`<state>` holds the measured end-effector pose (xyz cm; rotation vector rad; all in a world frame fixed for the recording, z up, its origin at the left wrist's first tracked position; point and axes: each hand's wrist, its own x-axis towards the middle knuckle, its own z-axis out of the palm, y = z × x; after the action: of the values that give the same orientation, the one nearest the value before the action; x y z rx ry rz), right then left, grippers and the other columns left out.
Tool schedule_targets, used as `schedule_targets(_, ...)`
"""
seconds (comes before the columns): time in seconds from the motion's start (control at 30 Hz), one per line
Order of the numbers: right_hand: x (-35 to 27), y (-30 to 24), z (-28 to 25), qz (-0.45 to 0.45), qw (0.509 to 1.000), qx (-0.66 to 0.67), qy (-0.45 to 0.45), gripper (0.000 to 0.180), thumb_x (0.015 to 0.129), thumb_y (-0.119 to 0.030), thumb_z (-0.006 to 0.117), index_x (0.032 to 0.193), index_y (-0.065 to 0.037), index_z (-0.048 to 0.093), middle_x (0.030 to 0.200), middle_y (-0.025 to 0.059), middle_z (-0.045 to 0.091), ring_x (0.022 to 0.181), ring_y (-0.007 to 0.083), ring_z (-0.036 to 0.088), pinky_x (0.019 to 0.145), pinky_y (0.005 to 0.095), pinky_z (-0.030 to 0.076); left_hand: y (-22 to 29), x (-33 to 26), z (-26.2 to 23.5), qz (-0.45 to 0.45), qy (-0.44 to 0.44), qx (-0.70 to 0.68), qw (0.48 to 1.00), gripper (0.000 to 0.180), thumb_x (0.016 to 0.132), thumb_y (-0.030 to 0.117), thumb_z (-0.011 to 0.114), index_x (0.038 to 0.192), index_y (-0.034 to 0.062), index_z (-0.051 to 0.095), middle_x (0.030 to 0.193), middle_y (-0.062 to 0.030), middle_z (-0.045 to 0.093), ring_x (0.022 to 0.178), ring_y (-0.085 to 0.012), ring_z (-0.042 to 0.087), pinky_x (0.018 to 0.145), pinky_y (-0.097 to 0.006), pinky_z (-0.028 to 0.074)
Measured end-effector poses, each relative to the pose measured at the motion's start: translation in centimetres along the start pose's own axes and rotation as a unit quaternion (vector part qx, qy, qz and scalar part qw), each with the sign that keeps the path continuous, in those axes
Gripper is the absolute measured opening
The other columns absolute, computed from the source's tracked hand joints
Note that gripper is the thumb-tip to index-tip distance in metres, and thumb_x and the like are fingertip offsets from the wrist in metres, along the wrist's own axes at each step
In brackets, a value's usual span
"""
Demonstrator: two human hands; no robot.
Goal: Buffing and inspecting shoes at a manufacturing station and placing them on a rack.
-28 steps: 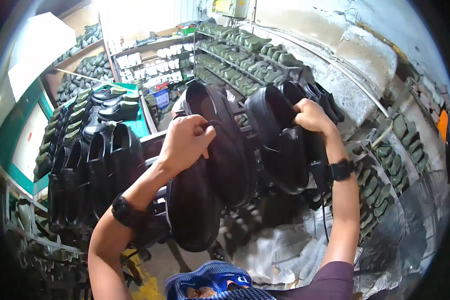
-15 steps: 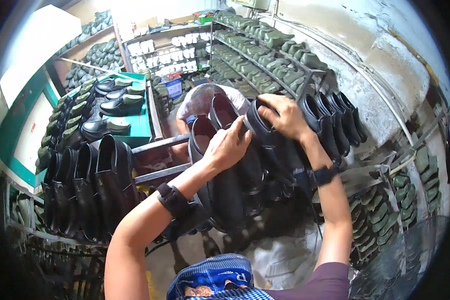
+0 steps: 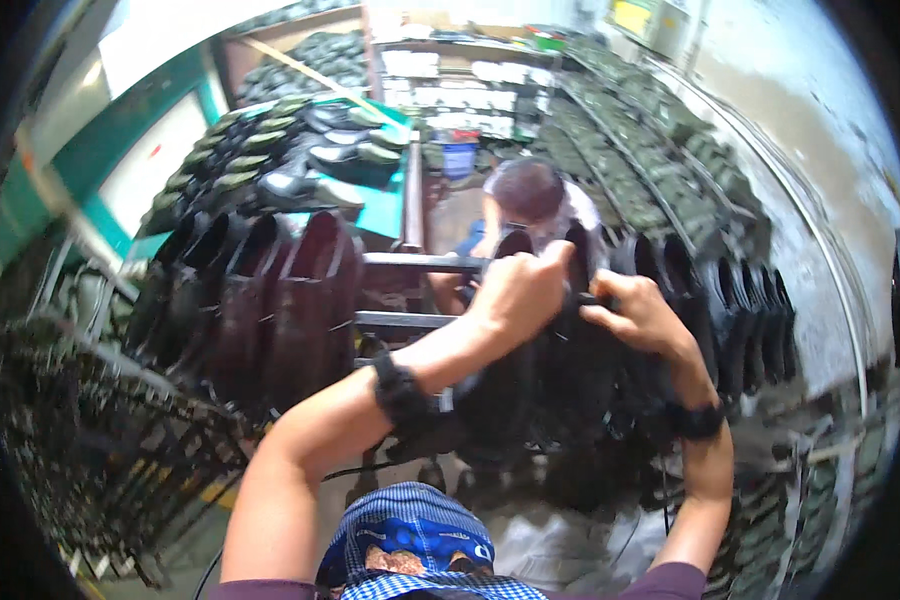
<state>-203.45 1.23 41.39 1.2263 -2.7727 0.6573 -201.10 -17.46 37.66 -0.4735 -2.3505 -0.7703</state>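
Observation:
Black leather shoes hang heel-up in a row on a metal rack in front of me. My left hand [image 3: 525, 290] is closed on the upper edge of a black shoe [image 3: 575, 385] in the middle of the row; its fingertips are partly hidden. Just to the right, my right hand [image 3: 635, 310] has thumb and fingers pinched at the upper edge of the same shoe or the one beside it; blur hides which. More black shoes [image 3: 755, 335] hang to the right, and another group [image 3: 315, 300] hangs to the left.
Beyond the rack a person [image 3: 530, 190] sits low with head bent. Green shoe lasts fill the shelves [image 3: 660, 150] at the back right. A green table [image 3: 388, 205] at the back left bears shoes and lasts. Rack bars [image 3: 420, 262] cross left of my hands.
The view has swung left, so the scene sits farther right. My right hand has come down from inside a shoe's opening to the shoe edge, and my left hand has curled closed.

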Motion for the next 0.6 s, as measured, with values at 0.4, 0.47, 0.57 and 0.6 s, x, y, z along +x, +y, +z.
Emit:
schedule_targets(0.4,2.5,-8.5,-1.0,0.003,0.995,0.036,0.098,0.045,0.073,-0.012,0.065,0.113,-0.002,0.049,0.104,0.0170,0.057,0.100,0.0246,0.054,0.087,0.0315,0.040,-4.4,-1.5,-6.6,0.085,0.072,-0.027,0.993,0.029,0.078,0.022,0.055,0.102,0.0052,0.053,0.080,-0.0164,0.060,0.076,-0.0321,0.057,0.069,-0.040,0.044)
schedule_targets(0.47,4.1,-13.9,-0.2,-0.045,0.994,0.050,0.084,0.048,0.071,-0.012,0.066,0.115,-0.003,0.048,0.106,0.0151,0.056,0.102,0.0239,0.053,0.087,0.0320,0.040,-8.2,-2.8,-13.7,0.090,0.112,0.022,0.989,0.021,0.074,0.015,0.056,0.094,0.0071,0.058,0.080,-0.0158,0.060,0.076,-0.0332,0.057,0.069,-0.040,0.044)
schedule_targets(0.57,6.9,-19.1,3.0,-0.137,0.990,0.015,0.005,0.060,0.069,-0.018,0.070,0.120,-0.005,0.044,0.113,0.0154,0.052,0.106,0.0271,0.049,0.090,0.0353,0.038,-14.4,-6.7,-24.0,-0.054,0.077,0.121,0.988,0.028,0.078,0.020,0.054,0.102,0.0053,0.058,0.085,-0.0179,0.061,0.083,-0.0323,0.057,0.076,-0.039,0.044)
schedule_targets(0.6,7.9,-21.0,3.9,-0.166,0.986,-0.010,-0.023,0.068,0.067,-0.025,0.071,0.124,-0.006,0.040,0.118,0.0162,0.048,0.109,0.0300,0.046,0.092,0.0376,0.036,-16.4,-8.2,-26.7,-0.048,0.129,0.152,0.979,0.030,0.080,0.021,0.052,0.102,0.0023,0.058,0.086,-0.0184,0.061,0.084,-0.0319,0.058,0.077,-0.039,0.044)
